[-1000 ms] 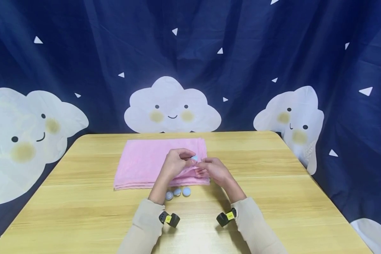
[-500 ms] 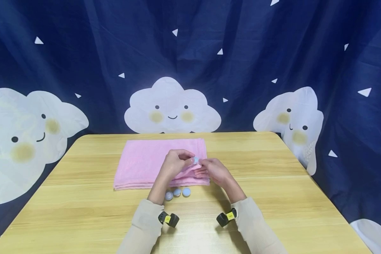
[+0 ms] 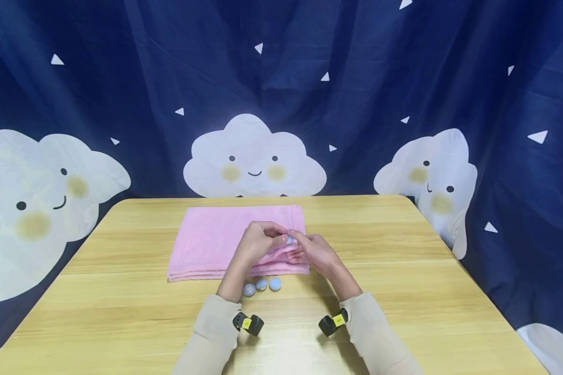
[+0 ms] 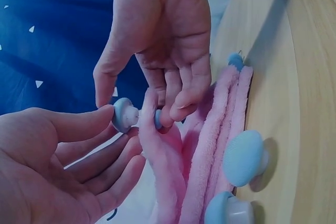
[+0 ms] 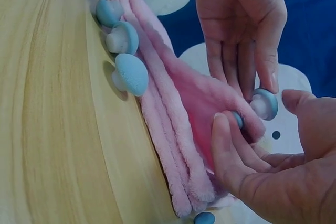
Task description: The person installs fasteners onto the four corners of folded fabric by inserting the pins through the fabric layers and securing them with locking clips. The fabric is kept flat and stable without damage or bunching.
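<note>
My left hand (image 3: 257,240) pinches a mushroom-shaped quilt pin (image 4: 124,115) by its light blue cap, thumb on one side and fingers on the other. A white stem and a thin needle show between the cap and a lifted fold of the folded pink fleece cloth (image 3: 225,234). Opposite, my right hand (image 3: 320,253) has its fingers curled at the fold, holding a small blue base (image 5: 238,119) against the far side of the fleece. The right thumb (image 4: 104,90) reaches over close to the cap.
Three more mushroom-shaped quilt pins (image 3: 275,284) lie in a row on the wooden table (image 3: 136,317), in front of the cloth's near edge. At the cloth's right corner sits another blue piece (image 5: 205,217). A dark blue curtain (image 3: 356,104) hangs behind the table.
My right thumb has straightened and moved up toward the cap, partly covering the quilt pin in the head view. The left hand and the three loose pins stay where they were.
</note>
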A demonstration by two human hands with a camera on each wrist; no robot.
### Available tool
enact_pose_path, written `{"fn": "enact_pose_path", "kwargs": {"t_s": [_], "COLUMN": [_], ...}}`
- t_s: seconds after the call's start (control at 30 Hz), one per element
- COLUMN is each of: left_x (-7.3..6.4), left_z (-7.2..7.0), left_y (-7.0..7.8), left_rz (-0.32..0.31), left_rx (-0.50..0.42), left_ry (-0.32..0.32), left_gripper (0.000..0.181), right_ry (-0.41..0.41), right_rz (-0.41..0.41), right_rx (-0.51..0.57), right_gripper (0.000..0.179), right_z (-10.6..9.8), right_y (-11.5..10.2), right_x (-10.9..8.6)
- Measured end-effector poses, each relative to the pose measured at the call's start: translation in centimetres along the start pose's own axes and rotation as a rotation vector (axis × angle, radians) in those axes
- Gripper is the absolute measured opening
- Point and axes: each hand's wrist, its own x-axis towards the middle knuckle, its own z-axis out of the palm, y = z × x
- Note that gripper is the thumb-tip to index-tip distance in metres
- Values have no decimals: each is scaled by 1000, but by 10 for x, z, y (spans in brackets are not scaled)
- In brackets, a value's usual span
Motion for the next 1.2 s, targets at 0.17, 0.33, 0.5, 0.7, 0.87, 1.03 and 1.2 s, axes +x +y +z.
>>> {"fn": "enact_pose_path", "kwargs": {"t_s": [0.17,0.33,0.5,0.7,0.87,1.03,1.2], "left_x": [-1,-2,-2,-1,0,0,-2], "left_z": [0,0,1,3,3,2,0], "left_y": [1,1,1,0,-1,-1,-1], "left_rz": [-2,6,10,2,1,-14,-36], "left_rx": [6,14,3,14,25,20,130], "left_ry": [-13,-16,-27,-33,-30,-43,-89], "left_gripper": [14,13,13,12,12,17,20], "right_ry": [6,1,-14,-45,-66,-63,-52], "right_rz": [-14,-17,-19,-34,-43,-39,-36], "right_rx": [-15,-6,23,59,74,87,90], "right_gripper": [53,49,43,37,35,39,43], "right_z": [1,2,1,-1,-2,-2,-2], "right_y": [-1,-1,-3,-3,-3,-4,-5], "right_x": [-1,-2,-3,-4,-5,-5,-5]}}
